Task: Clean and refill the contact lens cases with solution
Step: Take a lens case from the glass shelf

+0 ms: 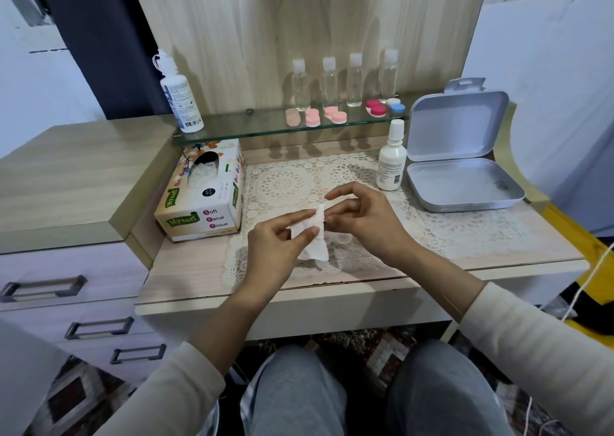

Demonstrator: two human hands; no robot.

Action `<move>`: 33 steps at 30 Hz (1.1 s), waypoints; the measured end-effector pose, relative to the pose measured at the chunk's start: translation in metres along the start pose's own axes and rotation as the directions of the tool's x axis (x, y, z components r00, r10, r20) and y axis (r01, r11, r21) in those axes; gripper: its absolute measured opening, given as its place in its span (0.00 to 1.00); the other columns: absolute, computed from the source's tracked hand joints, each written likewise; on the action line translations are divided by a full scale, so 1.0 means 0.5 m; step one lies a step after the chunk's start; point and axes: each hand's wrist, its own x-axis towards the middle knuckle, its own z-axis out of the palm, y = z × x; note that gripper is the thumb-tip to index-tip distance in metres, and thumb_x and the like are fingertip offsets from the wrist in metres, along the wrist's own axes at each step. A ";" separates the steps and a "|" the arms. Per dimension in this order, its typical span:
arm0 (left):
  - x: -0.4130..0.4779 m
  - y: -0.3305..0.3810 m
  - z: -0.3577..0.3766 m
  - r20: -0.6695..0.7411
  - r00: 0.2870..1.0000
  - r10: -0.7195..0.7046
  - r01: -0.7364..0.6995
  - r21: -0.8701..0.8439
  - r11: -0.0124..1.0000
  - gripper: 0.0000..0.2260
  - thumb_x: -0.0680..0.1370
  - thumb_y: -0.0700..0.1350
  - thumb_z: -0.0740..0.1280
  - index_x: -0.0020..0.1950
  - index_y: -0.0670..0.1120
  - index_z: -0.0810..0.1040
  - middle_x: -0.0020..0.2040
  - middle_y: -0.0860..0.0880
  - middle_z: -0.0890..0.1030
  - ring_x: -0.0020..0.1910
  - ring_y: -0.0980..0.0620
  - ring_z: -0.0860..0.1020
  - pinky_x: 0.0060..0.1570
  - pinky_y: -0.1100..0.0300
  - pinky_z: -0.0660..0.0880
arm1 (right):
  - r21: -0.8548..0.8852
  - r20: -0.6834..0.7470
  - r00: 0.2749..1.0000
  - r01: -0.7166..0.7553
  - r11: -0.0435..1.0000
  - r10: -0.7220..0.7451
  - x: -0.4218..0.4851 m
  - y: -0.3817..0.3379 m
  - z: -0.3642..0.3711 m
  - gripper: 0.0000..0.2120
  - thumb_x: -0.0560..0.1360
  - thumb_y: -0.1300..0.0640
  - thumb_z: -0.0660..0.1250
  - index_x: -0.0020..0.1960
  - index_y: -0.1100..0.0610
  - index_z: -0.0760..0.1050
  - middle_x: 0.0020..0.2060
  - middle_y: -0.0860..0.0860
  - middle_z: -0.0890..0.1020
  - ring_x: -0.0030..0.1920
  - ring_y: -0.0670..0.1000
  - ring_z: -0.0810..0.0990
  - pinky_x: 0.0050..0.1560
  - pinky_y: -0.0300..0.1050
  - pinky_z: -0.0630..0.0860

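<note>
My left hand (279,246) pinches a crumpled white tissue (314,239) above the lace doily (282,183). My right hand (362,216) has curled fingers against the tissue's top; whatever it holds is hidden by the tissue and fingers. A pale translucent piece (339,238) lies on the doily under my hands. Several contact lens cases stand on the glass shelf (232,126): peach (292,116), pink (312,117), another pink (335,114), magenta (376,106) and blue-white (396,104). One solution bottle (392,158) stands on the doily and a bigger one (181,98) on the shelf's left end.
A tissue box (206,196) sits left of my hands. An open grey tin (461,183) lies at the right. Several clear small bottles (329,80) line the back of the shelf. Drawers (66,286) are at the left.
</note>
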 end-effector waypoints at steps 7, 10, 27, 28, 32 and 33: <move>0.022 -0.016 -0.035 0.022 1.000 0.002 -0.004 0.076 0.997 0.16 0.70 0.35 0.72 0.53 0.50 0.80 0.51 0.52 0.81 0.42 0.67 0.78 0.45 0.70 0.75 | -0.772 0.136 0.987 0.162 0.614 -0.089 0.018 0.015 -0.032 0.12 0.71 0.58 0.70 0.54 0.55 0.80 0.47 0.49 0.81 0.45 0.47 0.77 0.46 0.41 0.71; 0.034 -0.023 -0.055 0.058 0.998 0.025 -0.035 0.181 0.983 0.15 0.70 0.36 0.73 0.53 0.50 0.81 0.49 0.52 0.81 0.45 0.44 0.79 0.50 0.50 0.78 | -0.897 0.195 0.981 0.173 0.407 0.012 0.017 0.032 -0.041 0.15 0.71 0.52 0.67 0.57 0.52 0.79 0.55 0.51 0.76 0.57 0.52 0.72 0.52 0.45 0.70; 0.061 -0.087 -0.009 0.371 0.871 0.322 -0.479 0.500 0.721 0.11 0.70 0.43 0.70 0.52 0.45 0.83 0.50 0.44 0.80 0.48 0.44 0.77 0.49 0.58 0.70 | -0.778 0.163 0.948 0.293 0.555 -0.273 0.016 0.103 -0.044 0.12 0.68 0.62 0.72 0.52 0.60 0.81 0.37 0.53 0.73 0.43 0.55 0.71 0.43 0.42 0.62; 0.063 -0.091 -0.009 0.381 0.861 0.337 -0.498 0.500 0.708 0.12 0.69 0.45 0.69 0.51 0.45 0.83 0.49 0.44 0.81 0.47 0.44 0.77 0.47 0.55 0.72 | -0.774 0.166 0.945 0.302 0.556 -0.283 0.016 0.105 -0.044 0.12 0.68 0.62 0.73 0.51 0.60 0.81 0.37 0.54 0.74 0.43 0.55 0.71 0.43 0.43 0.62; 0.069 -0.105 -0.012 0.445 0.801 0.401 -0.589 0.462 0.663 0.15 0.71 0.52 0.65 0.52 0.46 0.83 0.49 0.44 0.81 0.46 0.52 0.75 0.45 0.58 0.75 | -0.771 0.186 0.929 0.339 0.539 -0.320 0.015 0.110 -0.046 0.11 0.67 0.61 0.73 0.49 0.60 0.80 0.37 0.54 0.74 0.41 0.50 0.68 0.40 0.42 0.61; 0.070 -0.108 -0.012 0.451 0.789 0.418 -0.605 0.449 0.658 0.15 0.71 0.52 0.64 0.52 0.47 0.83 0.49 0.45 0.81 0.46 0.54 0.74 0.45 0.60 0.73 | -0.766 0.184 0.926 0.345 0.542 -0.329 0.014 0.111 -0.047 0.11 0.67 0.60 0.73 0.49 0.60 0.80 0.36 0.53 0.73 0.40 0.49 0.67 0.39 0.40 0.61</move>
